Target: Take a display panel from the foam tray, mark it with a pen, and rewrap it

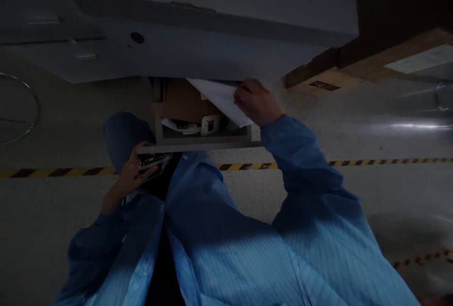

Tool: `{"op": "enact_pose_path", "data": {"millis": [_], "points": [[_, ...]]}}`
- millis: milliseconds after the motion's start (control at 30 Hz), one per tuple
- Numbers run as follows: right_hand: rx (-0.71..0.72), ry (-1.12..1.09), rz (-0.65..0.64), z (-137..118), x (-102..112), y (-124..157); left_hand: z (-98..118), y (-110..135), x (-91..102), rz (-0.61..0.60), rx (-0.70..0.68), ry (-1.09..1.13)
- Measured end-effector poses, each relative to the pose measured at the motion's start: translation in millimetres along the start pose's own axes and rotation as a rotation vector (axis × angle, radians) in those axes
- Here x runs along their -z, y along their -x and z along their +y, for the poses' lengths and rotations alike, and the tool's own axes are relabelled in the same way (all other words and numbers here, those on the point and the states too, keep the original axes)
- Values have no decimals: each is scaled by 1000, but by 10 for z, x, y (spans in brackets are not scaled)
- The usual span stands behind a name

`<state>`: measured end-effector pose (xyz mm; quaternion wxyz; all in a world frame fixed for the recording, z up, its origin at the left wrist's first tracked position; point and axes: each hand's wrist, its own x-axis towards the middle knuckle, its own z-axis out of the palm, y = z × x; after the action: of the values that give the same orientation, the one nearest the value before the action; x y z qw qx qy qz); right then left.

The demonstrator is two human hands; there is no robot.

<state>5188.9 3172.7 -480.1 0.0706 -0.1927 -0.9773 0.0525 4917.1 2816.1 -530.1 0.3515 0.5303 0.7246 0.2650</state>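
Observation:
An open drawer [201, 146] juts out from beneath the grey desk. My left hand [132, 171] is closed on the left end of its front panel, fingers below and thumb near the top edge. Dark, shiny parts show by those fingers; I cannot make out what they are. Over the drawer's right side, my right hand [257, 102] pinches a white sheet of paper [221, 98], which lies slanted across the contents. Beneath the paper are a brown cardboard piece [186, 100] and a white plastic frame-like item [210, 125]. The drawer's back is hidden under the desk.
The grey desk [212, 46] overhangs the drawer closely. Cardboard boxes [354, 77] stand at the right. A metal ring [35, 107] is at the far left. Yellow-and-black tape [371, 162] crosses the floor, and my blue-clad knees are close under the drawer.

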Motion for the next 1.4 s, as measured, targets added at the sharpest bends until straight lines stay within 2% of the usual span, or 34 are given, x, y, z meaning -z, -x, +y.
{"op": "enact_pose_path", "data": {"millis": [100,200,300,400,500,567,633,700,800,900,967,1033,1133,1200,1300,1400], "points": [[10,82,156,-24,206,-66,-15,20,-23,17,-2,-1],[24,213,187,-226,436,-192,7,40,-19,28,-4,4],[1,289,119,-437,683,-304,42,44,-7,30,-44,8],[-106,297,24,-576,896,-396,43,39,-7,27,-80,7],[-152,251,-99,-617,980,-489,4,37,-21,20,-82,-9],[-63,138,-214,-619,906,-564,-27,38,-33,27,-102,-25],[80,-1,-326,-659,705,-659,-51,39,-43,31,-124,-33],[185,-105,-429,-789,397,-768,-64,39,-52,23,-118,-33],[256,-165,-525,-1139,-122,-926,-68,36,-61,7,-92,-37],[258,-19,-482,-1470,-483,-1046,-62,26,-59,14,-129,-55],[241,130,-478,-1568,-570,-1109,-53,22,-54,3,-154,-56],[254,211,-500,-1548,-547,-1155,-45,27,-55,-21,-130,-44],[205,230,-494,-1351,-392,-1145,-51,47,-82,-34,-71,-36],[167,209,-436,-1159,-257,-1056,-62,58,-108,-28,-81,-51],[236,199,-355,-874,-36,-841,-59,53,-126,-37,-71,-66],[258,231,-308,-692,208,-675,-28,35,-107,-87,-47,-48]]}}
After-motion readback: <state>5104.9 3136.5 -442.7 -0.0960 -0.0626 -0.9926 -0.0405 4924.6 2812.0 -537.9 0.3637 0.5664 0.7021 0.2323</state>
